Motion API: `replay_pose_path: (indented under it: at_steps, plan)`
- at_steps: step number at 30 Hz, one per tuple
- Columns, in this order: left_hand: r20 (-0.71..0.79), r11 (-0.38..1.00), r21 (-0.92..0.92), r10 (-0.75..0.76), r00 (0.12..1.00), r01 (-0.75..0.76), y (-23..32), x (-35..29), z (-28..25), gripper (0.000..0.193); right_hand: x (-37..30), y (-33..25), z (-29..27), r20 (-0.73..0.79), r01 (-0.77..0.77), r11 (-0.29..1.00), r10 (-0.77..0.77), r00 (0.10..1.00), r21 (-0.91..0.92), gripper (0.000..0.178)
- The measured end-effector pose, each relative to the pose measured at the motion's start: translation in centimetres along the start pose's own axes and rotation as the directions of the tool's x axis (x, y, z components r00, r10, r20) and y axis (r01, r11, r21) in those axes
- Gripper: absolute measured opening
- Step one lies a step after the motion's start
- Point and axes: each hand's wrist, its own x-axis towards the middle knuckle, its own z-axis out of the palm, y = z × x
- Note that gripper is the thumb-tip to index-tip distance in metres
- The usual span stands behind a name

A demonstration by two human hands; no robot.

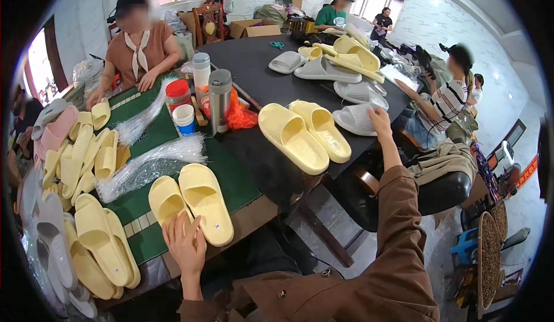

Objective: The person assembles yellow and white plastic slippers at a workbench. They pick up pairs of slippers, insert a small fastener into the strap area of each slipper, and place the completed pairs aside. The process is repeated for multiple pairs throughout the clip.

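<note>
My left hand (186, 242) rests with its fingers spread on the heel end of a pale yellow slipper (167, 198), close to the near table edge. Its mate (206, 203) lies against it on the right. Out to the right, my arm stretches over the black table, and my right hand (381, 122) has its fingers closed on the end of a light grey slipper (353, 119). Just behind that lies another grey slipper (360, 92). Between my hands a larger pair of yellow slippers (293, 137) sits side by side on the black surface.
Clear plastic bags (151, 163) lie on the green mat (234, 175). A steel thermos (220, 101), a red-lidded jar (178, 94) and a paper cup (184, 119) stand behind. Slippers (72, 160) pile up at left. A co-worker (138, 45) sits across; another (447, 97) sits at right.
</note>
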Motion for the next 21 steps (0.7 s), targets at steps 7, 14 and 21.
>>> replay_pose_path:
  at_steps: [7, 14, 21]
  plan:
    - [-0.012, 1.000, -0.012, 0.017, 1.000, -0.017, 0.2, 0.1, 0.6, 0.031, -0.6, -7.2, -3.1, 0.022, -0.043, 0.893, 0.037, 0.999, 0.447, 0.041]
    - [-0.002, 1.000, 0.003, -0.007, 1.000, 0.007, -0.1, -0.2, 0.1, 0.031, -0.6, -14.0, -0.3, 0.091, -0.015, 0.764, -0.057, 0.994, 0.645, 0.024]
    - [-0.008, 1.000, 0.021, -0.002, 1.000, 0.002, -0.3, -0.3, 0.2, 0.032, 1.2, -14.9, 0.9, 0.005, -0.024, 0.629, 0.032, 0.999, 0.777, 0.032]
